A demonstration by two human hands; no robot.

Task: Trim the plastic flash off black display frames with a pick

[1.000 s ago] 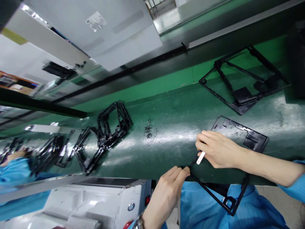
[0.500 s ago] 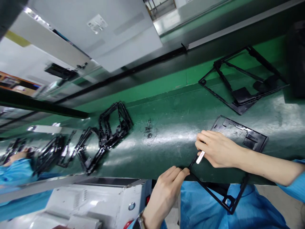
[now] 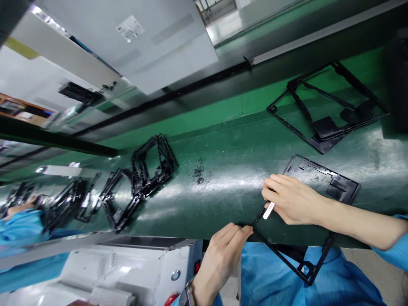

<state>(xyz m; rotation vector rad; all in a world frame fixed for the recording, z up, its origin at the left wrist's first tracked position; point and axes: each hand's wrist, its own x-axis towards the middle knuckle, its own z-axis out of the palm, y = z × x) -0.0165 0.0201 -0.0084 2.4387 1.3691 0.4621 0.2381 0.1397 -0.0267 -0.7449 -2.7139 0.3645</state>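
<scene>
My left hand (image 3: 225,253) pinches the near left corner of a black rectangular plastic frame (image 3: 281,257), which juts over the table edge above my lap. Closed around a slim white strip-like tool with red marking (image 3: 269,211), my right hand (image 3: 291,200) rests at the frame's left side. The tool's working end is hidden under the fingers, so its kind is unclear. Beneath and beyond my right forearm lies a flat black plastic panel (image 3: 342,188). Part of the frame is covered by that hand and arm.
Two overlapping black frames (image 3: 327,127) lie at the back right. Black shavings (image 3: 199,172) are scattered mid-table. A pile of black frames (image 3: 154,165) sits to the left, with a co-worker's blue sleeve (image 3: 24,225) beyond. White machinery (image 3: 134,272) stands below the table edge (image 3: 153,237).
Very little differs. The whole view has shifted by a few pixels, while both hands keep their hold on the frame and the tool.
</scene>
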